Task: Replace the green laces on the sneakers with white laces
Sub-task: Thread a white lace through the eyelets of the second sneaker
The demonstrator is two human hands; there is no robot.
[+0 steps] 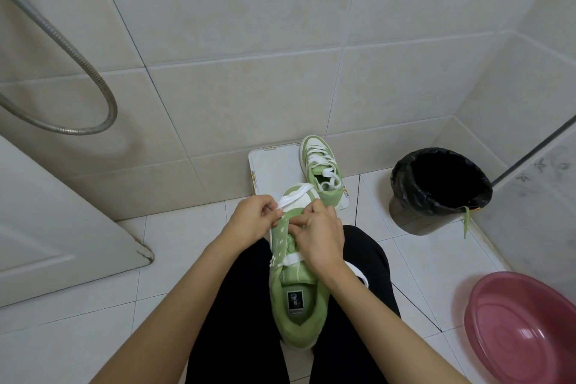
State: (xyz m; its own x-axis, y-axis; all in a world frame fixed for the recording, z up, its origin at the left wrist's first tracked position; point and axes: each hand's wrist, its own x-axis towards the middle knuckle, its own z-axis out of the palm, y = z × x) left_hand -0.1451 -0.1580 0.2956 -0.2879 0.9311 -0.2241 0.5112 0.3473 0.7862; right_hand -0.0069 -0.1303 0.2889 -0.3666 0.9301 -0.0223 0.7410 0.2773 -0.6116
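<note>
A pale tiled wall (pixel 249 25) filled the upper half of the frame, and a white tiled floor (pixel 78 337) ran below it. A white door (pixel 46 212) leaned in from the left edge. The person's legs in black trousers (pixel 246 305) took up the lower centre. A pink basin (pixel 523 337) sat at the lower right, and a bin (pixel 405 218) lined with a black bag stood at the right. A metal shower hose (pixel 103 87) looped at the upper left.

A white tray (pixel 274 165) lay against the wall at the centre. The far sneaker (pixel 321 171) rested on its right side, green and already laced in white.

The near sneaker (pixel 296 305) lay on the lap at the centre, toe pointing away. The left hand (pixel 252 221) pinched the white lace (pixel 293 195) at the left eyelet row near the toe. The lace ran over the toe cap, and another run of it crossed the tongue lower down. The right hand (pixel 321 237) had its fingers curled onto the sneaker's right eyelet edge. Whether they also held the lace could not be told.

A green lace (pixel 466 221) hung over the bin's rim.
</note>
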